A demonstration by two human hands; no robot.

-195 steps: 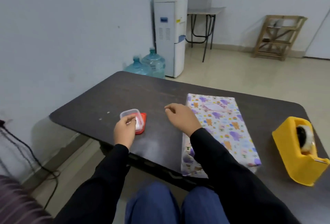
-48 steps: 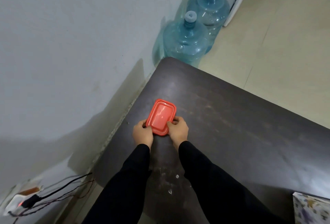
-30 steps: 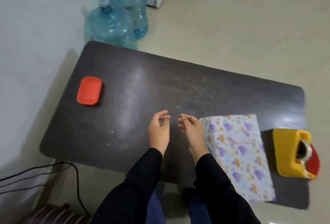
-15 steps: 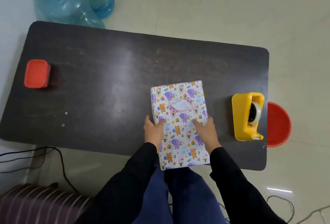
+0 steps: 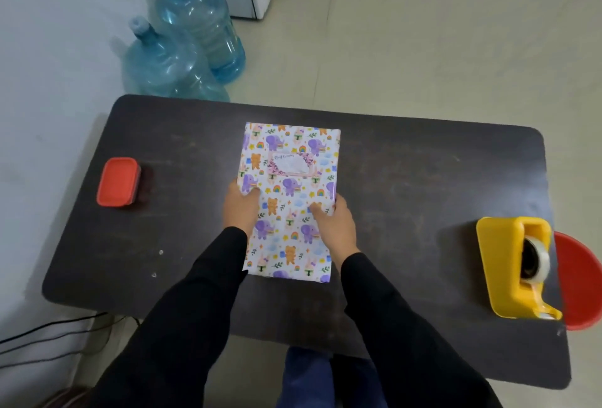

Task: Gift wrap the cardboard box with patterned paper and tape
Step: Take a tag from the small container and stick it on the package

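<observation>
Wrapping is looking finished.
The left hand (image 5: 240, 209) and right hand (image 5: 332, 225) are gripping the wrapped box (image 5: 290, 212) by its long sides, mid-worktop (image 5: 407, 179); no cardboard is showing, and a greeting label (image 5: 291, 163) is topping it. Bare worktop is lying either side of the box: tape dispenser (image 5: 503, 271) well right, red-lidded container (image 5: 118, 181) well left, far edge close beyond.

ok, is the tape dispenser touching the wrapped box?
No, the yellow tape dispenser sits at the right end of the table, with bare surface between it and the wrapped box.
</observation>
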